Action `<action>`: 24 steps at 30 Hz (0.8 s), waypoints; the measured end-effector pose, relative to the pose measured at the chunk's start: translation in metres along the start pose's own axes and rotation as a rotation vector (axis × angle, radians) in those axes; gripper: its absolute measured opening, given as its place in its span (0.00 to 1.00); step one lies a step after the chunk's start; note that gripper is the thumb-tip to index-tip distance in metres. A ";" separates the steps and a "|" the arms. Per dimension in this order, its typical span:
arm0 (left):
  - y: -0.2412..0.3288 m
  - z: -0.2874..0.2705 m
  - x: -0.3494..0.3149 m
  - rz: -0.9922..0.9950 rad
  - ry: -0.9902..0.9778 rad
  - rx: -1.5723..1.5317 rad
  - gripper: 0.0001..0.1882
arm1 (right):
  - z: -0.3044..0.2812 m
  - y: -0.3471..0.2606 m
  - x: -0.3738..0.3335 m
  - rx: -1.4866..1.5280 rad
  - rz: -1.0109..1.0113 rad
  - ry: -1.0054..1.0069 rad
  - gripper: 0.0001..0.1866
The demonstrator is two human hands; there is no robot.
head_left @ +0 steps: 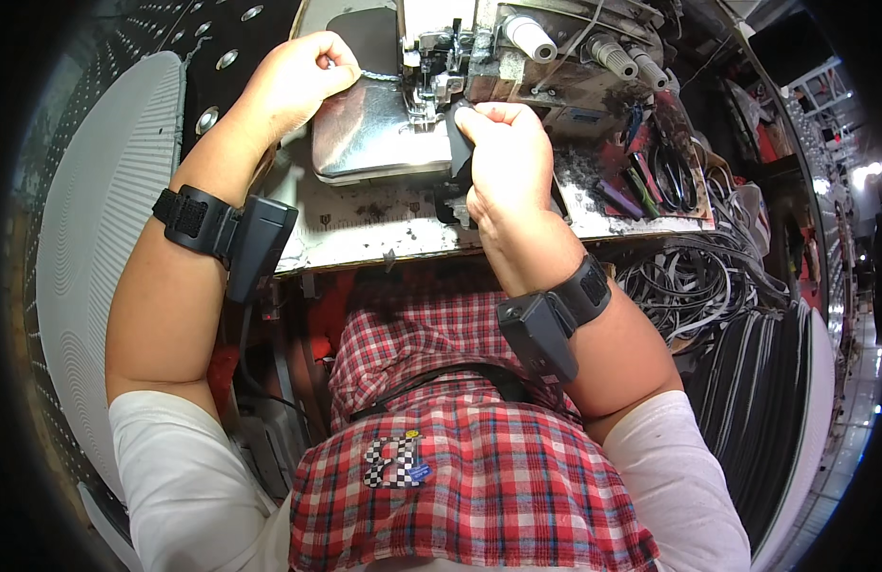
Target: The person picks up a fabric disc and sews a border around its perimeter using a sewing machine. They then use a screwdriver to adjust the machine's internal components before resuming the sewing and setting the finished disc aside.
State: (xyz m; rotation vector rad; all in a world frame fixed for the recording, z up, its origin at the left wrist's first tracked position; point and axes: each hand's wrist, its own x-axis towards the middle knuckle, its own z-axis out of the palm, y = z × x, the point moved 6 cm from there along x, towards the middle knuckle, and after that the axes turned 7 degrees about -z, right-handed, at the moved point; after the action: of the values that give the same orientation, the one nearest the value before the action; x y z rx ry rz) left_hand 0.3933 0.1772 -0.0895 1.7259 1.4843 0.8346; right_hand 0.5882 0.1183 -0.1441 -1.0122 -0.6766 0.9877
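- A red checked apron is closest.
- Both arms reach up to the desk, elbows bent out, with a black box strapped near each wrist.
- The right hand is curled, its thumb and finger pinching a black cloth just right of the foot of the machine.
- The left hand is higher up, turned inward, fingertips pinching a twisted cord.
- The cord runs along the shiny plate's far edge toward the machine.
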 end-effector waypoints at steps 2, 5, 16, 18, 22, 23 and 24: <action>0.001 -0.001 0.000 0.020 0.014 0.002 0.03 | -0.002 -0.001 0.000 -0.012 -0.008 -0.010 0.08; 0.001 0.000 -0.001 -0.007 0.005 -0.026 0.03 | -0.003 -0.003 0.000 -0.085 -0.004 -0.009 0.08; 0.001 0.002 0.000 0.024 -0.011 -0.027 0.03 | -0.005 0.003 0.003 0.018 -0.008 -0.001 0.12; 0.004 0.005 0.000 0.002 -0.017 -0.011 0.03 | -0.005 0.002 0.003 0.015 0.009 0.023 0.12; 0.000 -0.001 -0.004 -0.016 -0.012 -0.023 0.03 | 0.002 0.004 0.001 -0.037 0.033 0.067 0.12; 0.000 -0.001 -0.003 -0.015 -0.012 -0.020 0.03 | 0.002 0.004 0.002 -0.034 0.033 0.068 0.12; 0.001 -0.001 -0.001 0.003 -0.003 -0.016 0.03 | 0.002 0.003 0.003 -0.030 0.040 0.079 0.12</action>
State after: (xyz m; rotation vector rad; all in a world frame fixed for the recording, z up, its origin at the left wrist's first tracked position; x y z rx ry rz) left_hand 0.3930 0.1759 -0.0881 1.7165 1.4699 0.8433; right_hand 0.5865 0.1224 -0.1461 -1.0887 -0.6094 0.9704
